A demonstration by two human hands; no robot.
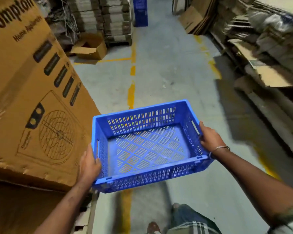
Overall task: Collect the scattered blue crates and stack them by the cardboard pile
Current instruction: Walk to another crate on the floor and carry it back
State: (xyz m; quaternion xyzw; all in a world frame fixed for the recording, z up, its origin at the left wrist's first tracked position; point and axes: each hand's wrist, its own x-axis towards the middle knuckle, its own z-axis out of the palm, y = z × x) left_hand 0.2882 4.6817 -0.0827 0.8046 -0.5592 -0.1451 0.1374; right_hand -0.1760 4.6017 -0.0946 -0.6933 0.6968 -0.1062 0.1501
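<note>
I carry an empty blue slotted crate (147, 146) in front of me, held level above the floor. My left hand (89, 163) grips its left side wall near the handle slot. On the opposite wall, my right hand (210, 138) grips by the right handle slot. Far down the aisle stands a tall blue stack of crates (140, 11) next to stacked cardboard (108, 19).
A big brown printed carton (32, 98) stands close on my left. An open small box (91, 48) lies on the floor beyond it. Flattened cardboard (269, 56) is piled on racks along the right. A grey aisle with yellow lines (132, 90) runs ahead.
</note>
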